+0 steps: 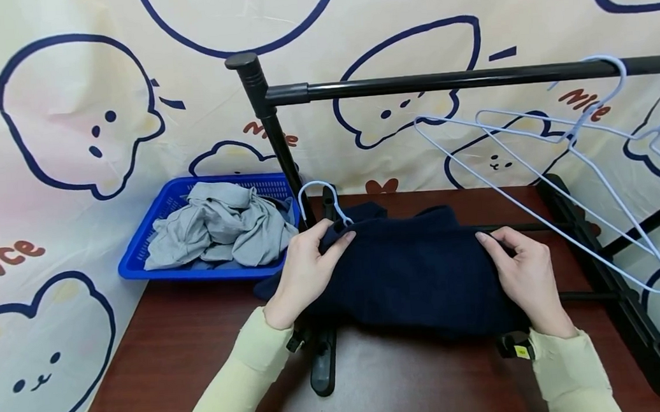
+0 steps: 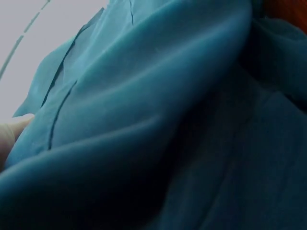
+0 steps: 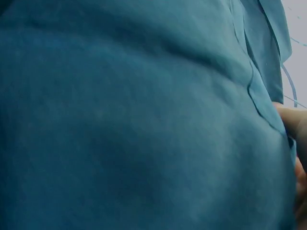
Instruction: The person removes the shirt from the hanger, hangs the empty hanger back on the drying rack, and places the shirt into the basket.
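A dark navy garment (image 1: 415, 270) is stretched between both hands over the table in the head view. My left hand (image 1: 302, 268) pinches its upper left edge between thumb and fingers, right beside a light blue hanger (image 1: 317, 183) whose hook sticks up out of the cloth. The rest of that hanger is hidden by the fabric. At the upper right edge, my right hand (image 1: 530, 275) pinches the cloth with thumb and forefinger. Both wrist views are filled with the garment's folds (image 2: 120, 105) and seams, teal in that light, a bit of each hand showing at the side.
A black rack bar (image 1: 442, 82) crosses above, carrying light blue hangers (image 1: 617, 205) at the right. Behind the left hand, a blue basket (image 1: 133, 264) contains crumpled grey clothes (image 1: 222, 226). Black rack feet (image 1: 323, 366) stand on the brown table (image 1: 201, 330).
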Motion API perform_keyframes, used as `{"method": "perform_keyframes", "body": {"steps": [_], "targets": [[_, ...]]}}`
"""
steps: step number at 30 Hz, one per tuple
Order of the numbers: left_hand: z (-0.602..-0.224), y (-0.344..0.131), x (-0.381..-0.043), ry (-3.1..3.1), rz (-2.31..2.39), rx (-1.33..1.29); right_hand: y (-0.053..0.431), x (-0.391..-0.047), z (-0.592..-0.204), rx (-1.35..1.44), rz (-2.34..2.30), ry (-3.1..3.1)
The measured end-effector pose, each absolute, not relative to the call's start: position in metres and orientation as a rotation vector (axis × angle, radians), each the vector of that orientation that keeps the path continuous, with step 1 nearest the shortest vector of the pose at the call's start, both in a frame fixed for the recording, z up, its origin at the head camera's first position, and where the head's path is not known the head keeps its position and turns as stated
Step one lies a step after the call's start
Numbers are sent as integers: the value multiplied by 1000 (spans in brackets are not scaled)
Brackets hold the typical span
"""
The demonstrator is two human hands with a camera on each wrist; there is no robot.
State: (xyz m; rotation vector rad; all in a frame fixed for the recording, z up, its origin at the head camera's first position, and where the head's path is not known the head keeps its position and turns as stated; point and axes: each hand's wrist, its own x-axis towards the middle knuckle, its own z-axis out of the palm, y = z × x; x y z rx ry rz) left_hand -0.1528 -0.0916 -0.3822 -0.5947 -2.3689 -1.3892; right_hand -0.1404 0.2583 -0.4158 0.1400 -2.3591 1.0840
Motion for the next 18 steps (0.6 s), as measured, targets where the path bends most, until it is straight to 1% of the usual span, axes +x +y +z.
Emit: {"method": "perform_keyframes", "body": {"steps": [4, 10, 14, 18], "targets": [[-383, -89, -153, -2376, -1394, -585, 254, -140, -418, 88, 1105, -2337], [-385, -85, -154, -2391, -1402, -545, 247, -141, -424, 21, 1289, -2279], [-386, -85, -156, -2386, -1418, -526, 242, -141, -422, 44, 1387, -2255], [-386, -87, -157, -2379, -1439, -505, 233, -135, -409, 106, 1424, -2267]]}}
